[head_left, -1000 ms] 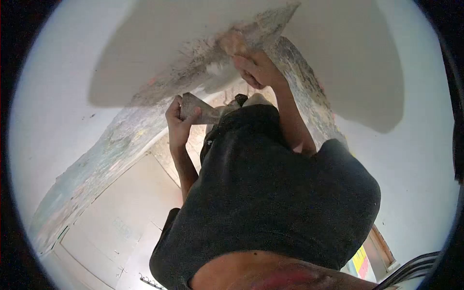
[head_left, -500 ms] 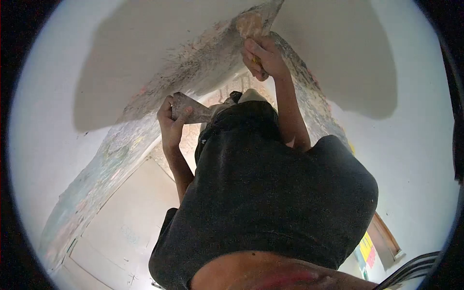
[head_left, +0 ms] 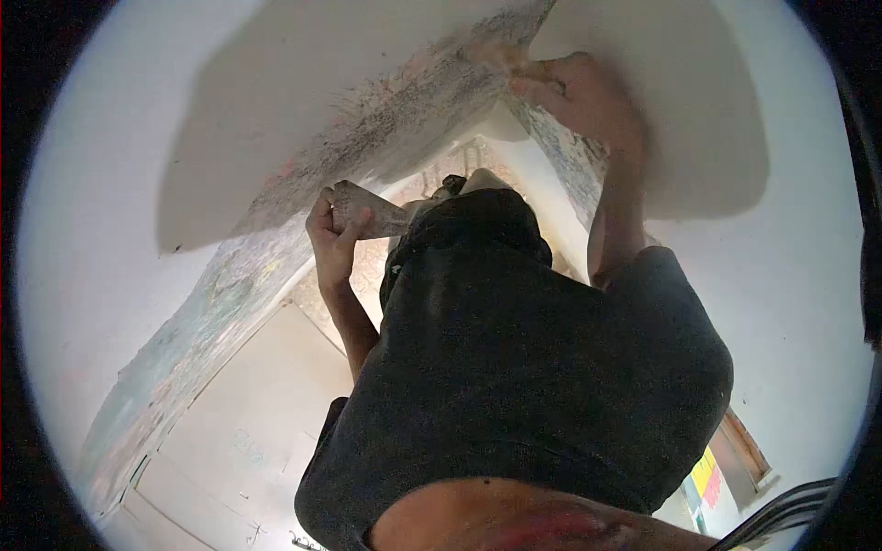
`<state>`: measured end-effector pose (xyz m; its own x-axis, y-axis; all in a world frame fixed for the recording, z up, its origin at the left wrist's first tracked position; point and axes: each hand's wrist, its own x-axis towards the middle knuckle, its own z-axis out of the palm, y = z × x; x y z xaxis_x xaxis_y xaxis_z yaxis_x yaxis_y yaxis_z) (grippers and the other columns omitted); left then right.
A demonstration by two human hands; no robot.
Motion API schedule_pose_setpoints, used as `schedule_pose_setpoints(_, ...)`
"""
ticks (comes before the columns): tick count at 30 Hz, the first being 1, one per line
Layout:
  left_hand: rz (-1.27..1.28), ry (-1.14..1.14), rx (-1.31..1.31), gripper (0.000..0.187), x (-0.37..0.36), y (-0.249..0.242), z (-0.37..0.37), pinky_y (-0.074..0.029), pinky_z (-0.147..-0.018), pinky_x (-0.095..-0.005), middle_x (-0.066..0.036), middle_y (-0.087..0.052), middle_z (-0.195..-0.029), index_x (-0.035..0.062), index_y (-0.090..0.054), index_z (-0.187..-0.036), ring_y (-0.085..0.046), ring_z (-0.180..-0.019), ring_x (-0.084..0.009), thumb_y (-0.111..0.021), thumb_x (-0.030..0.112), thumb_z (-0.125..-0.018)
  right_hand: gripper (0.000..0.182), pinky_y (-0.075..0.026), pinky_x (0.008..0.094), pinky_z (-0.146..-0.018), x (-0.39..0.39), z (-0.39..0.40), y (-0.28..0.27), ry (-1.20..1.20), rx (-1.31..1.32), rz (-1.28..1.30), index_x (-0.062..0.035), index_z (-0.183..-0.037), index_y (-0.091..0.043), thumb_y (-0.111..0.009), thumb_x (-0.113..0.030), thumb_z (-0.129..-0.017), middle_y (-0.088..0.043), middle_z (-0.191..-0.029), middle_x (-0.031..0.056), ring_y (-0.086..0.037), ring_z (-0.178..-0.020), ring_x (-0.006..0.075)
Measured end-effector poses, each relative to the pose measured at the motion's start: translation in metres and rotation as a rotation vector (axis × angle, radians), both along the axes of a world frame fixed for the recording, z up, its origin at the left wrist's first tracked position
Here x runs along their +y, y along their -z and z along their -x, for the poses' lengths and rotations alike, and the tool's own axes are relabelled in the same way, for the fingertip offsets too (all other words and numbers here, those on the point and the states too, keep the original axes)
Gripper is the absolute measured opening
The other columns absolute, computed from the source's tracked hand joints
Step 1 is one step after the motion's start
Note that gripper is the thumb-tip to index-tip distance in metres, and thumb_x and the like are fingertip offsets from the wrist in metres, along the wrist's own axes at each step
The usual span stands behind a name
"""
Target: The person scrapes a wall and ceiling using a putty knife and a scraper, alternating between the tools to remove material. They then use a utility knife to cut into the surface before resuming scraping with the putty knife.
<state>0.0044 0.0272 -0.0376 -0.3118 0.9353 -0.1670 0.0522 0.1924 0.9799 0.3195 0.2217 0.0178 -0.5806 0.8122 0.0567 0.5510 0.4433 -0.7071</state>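
Note:
My left hand [head_left: 329, 241] is closed around a grey trapezoid putty knife blade [head_left: 369, 211], held out to the left of my dark shirt. My right hand [head_left: 588, 96] is raised at the corner of the wall and smeared by motion. Its fingers are wrapped around a second putty knife [head_left: 496, 55], whose blurred blade points left against the surface. Beneath that blade runs a rough, mottled wall strip [head_left: 386, 115] of grey and pinkish patches.
Smooth white surfaces [head_left: 101, 239] flank the rough strip, with dark shadows across them. A pale panel [head_left: 266, 386] stands lower left. Black cables [head_left: 781, 514] curve in at the lower right, near a brown wooden frame [head_left: 746, 445] and coloured sheets [head_left: 706, 477].
My right hand has swung to the right and turned, its putty knife now pointing left instead of upward. The left hand stays almost in place, still holding its putty knife.

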Motion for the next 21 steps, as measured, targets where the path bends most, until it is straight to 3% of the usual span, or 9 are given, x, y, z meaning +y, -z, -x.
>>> schedule_pose_setpoints(3,-0.020,-0.027,0.005,0.023,-0.002,0.002,0.004,-0.045,-0.068,-0.0239,0.001,-0.056,-0.081,0.0047,-0.054,-0.088,-0.052,-0.075,-0.0080,-0.075,0.007,-0.078,0.037,-0.050,0.0381,-0.062,-0.007,0.012,-0.042,0.057,-0.357,-0.114,-0.0109,-0.111,-0.069,-0.062,-0.040,-0.089,-0.066,-0.069,0.0135,-0.059,-0.056,0.0189)
schedule_pose_setpoints(6,-0.034,-0.030,0.003,0.023,-0.005,0.001,0.007,-0.045,-0.068,-0.0243,0.000,-0.056,-0.081,0.0039,-0.054,-0.089,-0.052,-0.075,-0.0086,-0.074,0.007,-0.078,0.043,-0.050,0.0354,-0.057,-0.005,0.006,-0.044,0.097,-0.358,-0.183,-0.0055,-0.109,-0.069,-0.059,-0.043,-0.091,-0.066,-0.070,0.0103,-0.058,-0.055,0.0164)
schedule_pose_setpoints(10,-0.049,-0.071,0.005,0.024,-0.009,0.005,0.012,-0.045,-0.070,-0.0256,0.000,-0.056,-0.081,0.0029,-0.055,-0.090,-0.052,-0.076,-0.0093,-0.075,0.009,-0.077,0.042,-0.049,0.0367,-0.055,-0.035,0.023,-0.032,0.087,0.135,0.227,0.0004,-0.104,-0.062,-0.055,-0.040,-0.094,-0.059,-0.066,0.0110,-0.060,-0.056,0.0205)
schedule_pose_setpoints(12,-0.045,-0.086,0.009,0.024,-0.010,0.010,0.015,-0.045,-0.070,-0.0259,-0.001,-0.056,-0.081,0.0029,-0.056,-0.090,-0.051,-0.076,-0.0097,-0.075,0.009,-0.077,0.043,-0.048,0.0302,-0.049,-0.059,0.043,-0.020,0.156,0.261,0.644,0.0007,-0.112,-0.056,-0.053,-0.039,-0.095,-0.055,-0.066,0.0042,-0.056,-0.052,0.0130)
schedule_pose_setpoints(13,-0.038,-0.073,0.032,0.024,-0.011,0.013,0.018,-0.045,-0.070,-0.0259,0.000,-0.056,-0.082,0.0029,-0.056,-0.090,-0.051,-0.076,-0.0098,-0.075,0.009,-0.076,0.042,-0.045,0.0224,-0.045,-0.069,0.053,0.007,0.066,0.475,0.627,-0.0010,-0.120,-0.048,-0.051,-0.037,-0.097,-0.048,-0.069,-0.0023,-0.049,-0.052,0.0055)
schedule_pose_setpoints(14,-0.030,-0.057,0.056,0.024,-0.011,0.015,0.019,-0.045,-0.070,-0.0258,0.000,-0.056,-0.082,0.0030,-0.056,-0.090,-0.051,-0.076,-0.0100,-0.075,0.008,-0.076,0.039,-0.043,0.0233,-0.043,-0.078,0.066,0.023,0.012,0.734,0.742,-0.0022,-0.122,-0.048,-0.052,-0.032,-0.097,-0.049,-0.071,-0.0020,-0.047,-0.049,0.0060)
schedule_pose_setpoints(17,-0.018,-0.021,0.053,0.023,-0.009,0.012,0.018,-0.044,-0.069,-0.0247,-0.001,-0.055,-0.082,0.0036,-0.055,-0.088,-0.051,-0.076,-0.0101,-0.075,0.006,-0.076,0.038,-0.039,0.0219,-0.042,-0.113,0.111,0.025,0.257,1.061,0.799,-0.0033,-0.123,-0.047,-0.052,-0.030,-0.097,-0.047,-0.070,-0.0020,-0.043,-0.047,0.0051)
schedule_pose_setpoints(20,0.033,0.086,0.121,0.023,-0.006,0.005,0.022,-0.044,-0.067,-0.0240,-0.001,-0.056,-0.083,0.0045,-0.054,-0.087,-0.051,-0.077,-0.0095,-0.074,0.005,-0.077,0.037,-0.037,0.0220,-0.045,-0.116,0.130,0.031,0.417,0.965,0.422,-0.0042,-0.122,-0.049,-0.057,-0.028,-0.095,-0.047,-0.072,-0.0013,-0.042,-0.050,0.0053)
schedule_pose_setpoints(21,0.038,0.072,0.133,0.022,-0.008,0.004,0.024,-0.045,-0.068,-0.0244,-0.001,-0.056,-0.083,0.0045,-0.053,-0.087,-0.052,-0.077,-0.0094,-0.074,0.005,-0.078,0.037,-0.038,0.0227,-0.047,-0.117,0.128,0.029,0.390,0.993,0.539,-0.0039,-0.120,-0.050,-0.059,-0.028,-0.094,-0.048,-0.073,-0.0008,-0.043,-0.052,0.0059)
